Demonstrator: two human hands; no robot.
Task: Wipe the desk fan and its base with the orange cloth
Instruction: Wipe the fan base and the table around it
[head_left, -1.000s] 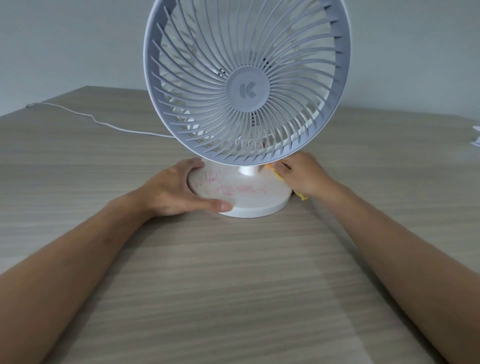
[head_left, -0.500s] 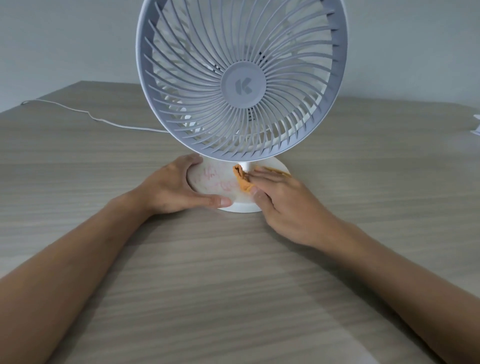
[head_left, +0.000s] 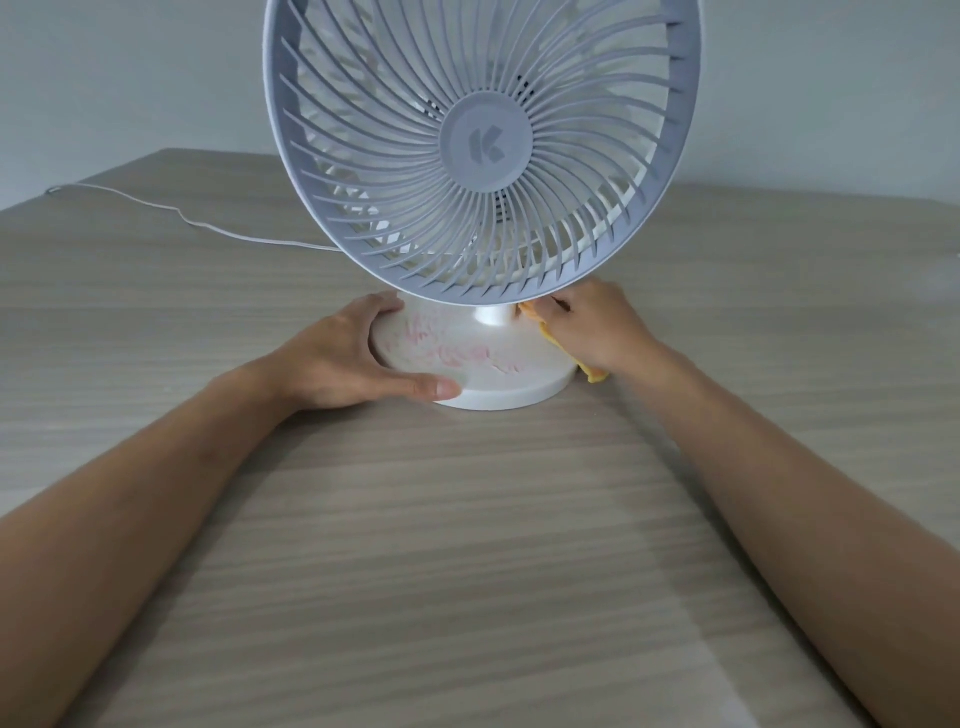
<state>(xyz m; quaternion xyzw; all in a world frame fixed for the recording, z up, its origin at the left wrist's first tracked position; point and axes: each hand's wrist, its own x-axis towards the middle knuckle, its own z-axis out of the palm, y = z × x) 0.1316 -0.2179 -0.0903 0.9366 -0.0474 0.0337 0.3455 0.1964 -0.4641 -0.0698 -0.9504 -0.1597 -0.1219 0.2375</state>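
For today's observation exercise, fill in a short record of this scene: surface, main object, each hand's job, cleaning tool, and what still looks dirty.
surface: wooden table
main object: desk fan, upright
left hand: grips the base rim
right hand: holds the orange cloth beside the stem
dirty: pink smears on base top
also: white cable behind fan

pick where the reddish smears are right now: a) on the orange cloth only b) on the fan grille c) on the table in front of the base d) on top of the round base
D: the reddish smears lie across the top of the white round base, between the left hand gripping its rim and the right hand holding the orange cloth by the stem.
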